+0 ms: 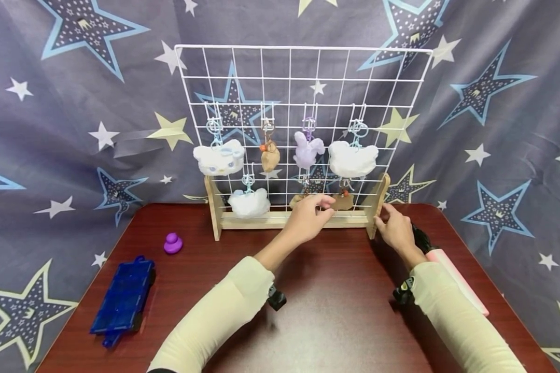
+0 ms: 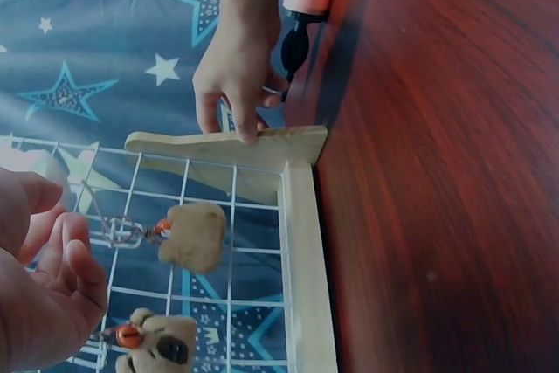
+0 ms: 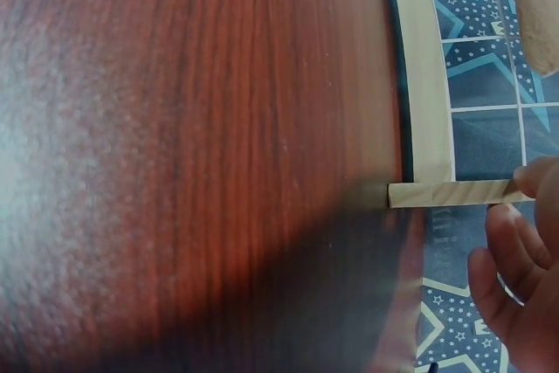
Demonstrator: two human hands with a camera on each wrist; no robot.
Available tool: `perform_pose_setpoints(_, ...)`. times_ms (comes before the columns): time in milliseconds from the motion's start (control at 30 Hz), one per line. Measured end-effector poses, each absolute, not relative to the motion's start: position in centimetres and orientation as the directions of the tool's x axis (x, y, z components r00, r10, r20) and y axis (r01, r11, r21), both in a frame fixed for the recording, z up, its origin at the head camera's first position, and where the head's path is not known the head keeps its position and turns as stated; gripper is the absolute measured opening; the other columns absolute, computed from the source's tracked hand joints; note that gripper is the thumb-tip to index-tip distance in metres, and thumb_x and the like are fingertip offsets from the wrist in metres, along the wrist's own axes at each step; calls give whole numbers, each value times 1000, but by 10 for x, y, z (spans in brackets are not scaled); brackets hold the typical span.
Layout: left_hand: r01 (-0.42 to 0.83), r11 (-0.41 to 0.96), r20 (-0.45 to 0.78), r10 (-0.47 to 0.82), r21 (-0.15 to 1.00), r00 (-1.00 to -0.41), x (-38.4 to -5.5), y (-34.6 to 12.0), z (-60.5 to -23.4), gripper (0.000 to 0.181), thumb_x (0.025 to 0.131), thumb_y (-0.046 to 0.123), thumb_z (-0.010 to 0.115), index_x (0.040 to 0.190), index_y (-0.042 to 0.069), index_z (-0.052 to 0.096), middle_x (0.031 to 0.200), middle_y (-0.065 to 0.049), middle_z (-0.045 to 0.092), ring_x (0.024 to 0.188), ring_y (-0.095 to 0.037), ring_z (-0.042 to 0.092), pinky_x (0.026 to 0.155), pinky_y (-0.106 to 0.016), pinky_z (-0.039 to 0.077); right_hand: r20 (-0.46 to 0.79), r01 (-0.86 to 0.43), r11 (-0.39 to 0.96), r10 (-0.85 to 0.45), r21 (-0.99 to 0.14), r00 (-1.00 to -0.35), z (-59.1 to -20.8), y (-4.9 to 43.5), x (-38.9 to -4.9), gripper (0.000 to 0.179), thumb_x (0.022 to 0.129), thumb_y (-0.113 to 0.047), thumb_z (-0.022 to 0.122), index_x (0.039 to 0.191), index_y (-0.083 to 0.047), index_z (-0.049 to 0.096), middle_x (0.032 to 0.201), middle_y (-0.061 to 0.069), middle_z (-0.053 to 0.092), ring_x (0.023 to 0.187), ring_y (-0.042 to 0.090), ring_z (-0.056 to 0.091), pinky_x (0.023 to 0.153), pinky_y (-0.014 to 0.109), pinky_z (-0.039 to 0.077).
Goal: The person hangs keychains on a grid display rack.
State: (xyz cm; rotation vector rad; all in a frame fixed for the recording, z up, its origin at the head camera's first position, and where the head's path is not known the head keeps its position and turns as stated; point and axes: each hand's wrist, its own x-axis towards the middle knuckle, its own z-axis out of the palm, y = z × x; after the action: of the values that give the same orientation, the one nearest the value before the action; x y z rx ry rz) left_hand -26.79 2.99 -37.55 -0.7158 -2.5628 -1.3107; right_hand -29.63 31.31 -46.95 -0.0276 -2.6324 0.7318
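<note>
A white wire grid rack (image 1: 303,47) with a wooden base (image 1: 256,221) stands at the back of the table, hung with several plush keychains. My right hand (image 1: 396,228) pinches its right wooden side foot (image 3: 454,194) between thumb and fingers. My left hand (image 1: 308,217) hovers in front of the lower row, fingers loosely curled with nothing between them. Close to those fingers hang a brown plush keychain (image 2: 196,236) and a bear-faced one (image 2: 170,351); in the head view the hand partly covers them. Lower left hangs a white plush (image 1: 249,203).
Along the upper row hang white plushes (image 1: 219,158) at both ends, with a brown one (image 1: 270,156) and a lilac one (image 1: 307,151) between. At left are a purple duck (image 1: 172,243) and a blue wheeled toy (image 1: 123,295). A pink cylinder (image 1: 455,277) lies by the right arm.
</note>
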Motion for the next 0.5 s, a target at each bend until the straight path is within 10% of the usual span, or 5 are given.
perform_pose_setpoints(500,504,527,342,377,685,-860,-250,-37,-394,26,94,17,67,119,9,72,106,-8,74,85,-18,68,80,-30,55,363,-82,863,121,-498,-924,-466,313,-296,41,94,-21,66,133,-11,61,102,17,78,97,44,73,86,60,52)
